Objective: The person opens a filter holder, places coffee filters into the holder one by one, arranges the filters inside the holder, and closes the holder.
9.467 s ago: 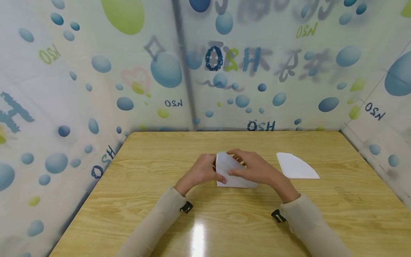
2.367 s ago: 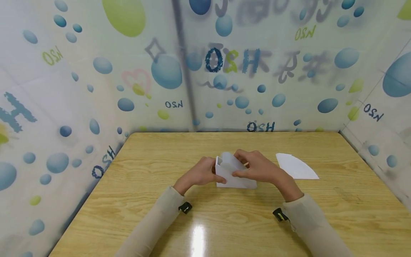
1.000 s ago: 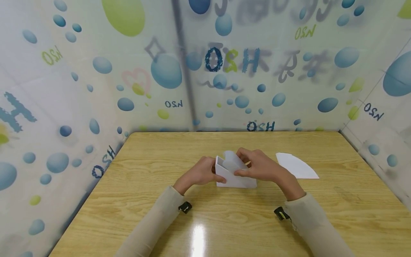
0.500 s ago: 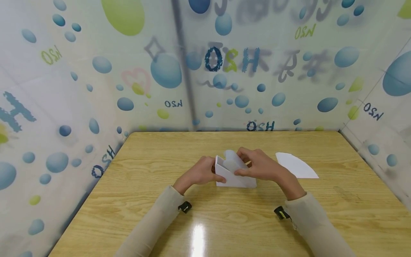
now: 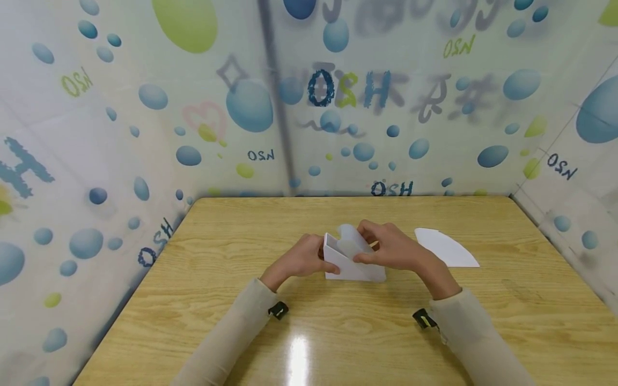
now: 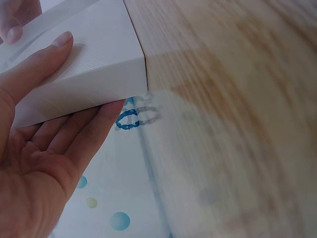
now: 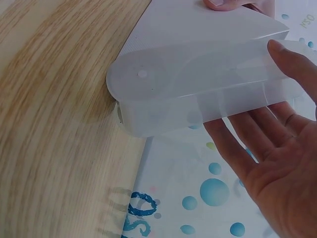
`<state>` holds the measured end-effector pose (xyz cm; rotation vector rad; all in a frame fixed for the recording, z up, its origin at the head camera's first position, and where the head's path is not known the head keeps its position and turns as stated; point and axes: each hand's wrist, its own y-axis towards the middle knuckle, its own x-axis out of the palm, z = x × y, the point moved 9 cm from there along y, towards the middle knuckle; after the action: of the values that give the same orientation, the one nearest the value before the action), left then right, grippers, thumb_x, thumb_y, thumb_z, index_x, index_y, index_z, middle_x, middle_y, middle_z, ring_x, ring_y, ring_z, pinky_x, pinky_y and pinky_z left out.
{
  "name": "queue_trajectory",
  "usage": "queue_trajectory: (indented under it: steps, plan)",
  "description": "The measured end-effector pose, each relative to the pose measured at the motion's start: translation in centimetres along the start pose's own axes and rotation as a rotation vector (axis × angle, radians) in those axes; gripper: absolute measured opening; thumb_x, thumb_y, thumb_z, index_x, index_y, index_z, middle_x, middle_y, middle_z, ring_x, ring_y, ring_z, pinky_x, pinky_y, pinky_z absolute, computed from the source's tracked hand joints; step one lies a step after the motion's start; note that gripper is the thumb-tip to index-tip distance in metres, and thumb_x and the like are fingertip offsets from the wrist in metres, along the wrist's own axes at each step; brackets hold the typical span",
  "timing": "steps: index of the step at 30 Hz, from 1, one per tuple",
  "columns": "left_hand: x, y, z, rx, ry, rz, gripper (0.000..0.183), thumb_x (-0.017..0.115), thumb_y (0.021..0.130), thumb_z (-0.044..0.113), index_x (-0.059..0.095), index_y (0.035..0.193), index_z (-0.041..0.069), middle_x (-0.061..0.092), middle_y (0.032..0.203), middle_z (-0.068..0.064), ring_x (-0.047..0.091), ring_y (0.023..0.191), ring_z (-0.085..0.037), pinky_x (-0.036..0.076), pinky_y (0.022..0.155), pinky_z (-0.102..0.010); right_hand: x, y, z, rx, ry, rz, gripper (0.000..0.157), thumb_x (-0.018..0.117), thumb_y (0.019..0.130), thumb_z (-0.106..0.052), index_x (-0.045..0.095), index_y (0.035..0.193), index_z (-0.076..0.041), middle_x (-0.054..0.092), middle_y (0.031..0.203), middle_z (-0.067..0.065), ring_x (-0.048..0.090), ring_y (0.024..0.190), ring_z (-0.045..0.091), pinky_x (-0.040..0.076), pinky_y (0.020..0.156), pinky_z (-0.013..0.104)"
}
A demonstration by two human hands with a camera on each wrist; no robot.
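A white fan-shaped coffee filter holder stands on the table between my hands. My left hand grips its left end, thumb on the near face and fingers behind. In the left wrist view the white body lies between thumb and fingers. My right hand holds the translucent swivel lid, thumb on the near side and fingers on the far side. The lid pivots at a rounded lower corner with a small round pin. It stands swung up at the left, with a gap into the holder. The holder's inside is mostly hidden.
White fan-shaped coffee filter papers lie flat to the right, just beyond the right hand. The wooden table ends at a patterned curtain behind, with curtain walls on both sides too.
Earlier the lid sat down over the holder. My right hand has swung it up and rightward, opening a gap at the left end. The left hand and the filter papers have hardly moved.
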<state>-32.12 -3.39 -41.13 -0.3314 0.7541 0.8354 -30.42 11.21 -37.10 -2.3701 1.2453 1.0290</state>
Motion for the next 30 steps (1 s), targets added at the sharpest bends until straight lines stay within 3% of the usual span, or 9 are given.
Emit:
queue_trajectory:
  steps: [30]
  plan:
    - [0.00,-0.01,0.07,-0.005,0.006,-0.002,0.030,0.087,0.085,0.017,0.075,0.111,0.011,0.079,0.100,-0.003,0.071,0.078,-0.005,0.058,0.069,-0.023,-0.25,-0.25,0.30,0.029,0.032,-0.016,0.034,0.081,0.092,-0.021,0.055,0.112,-0.010,0.074,0.116,0.010,0.073,0.106,0.025,0.063,0.086,0.041]
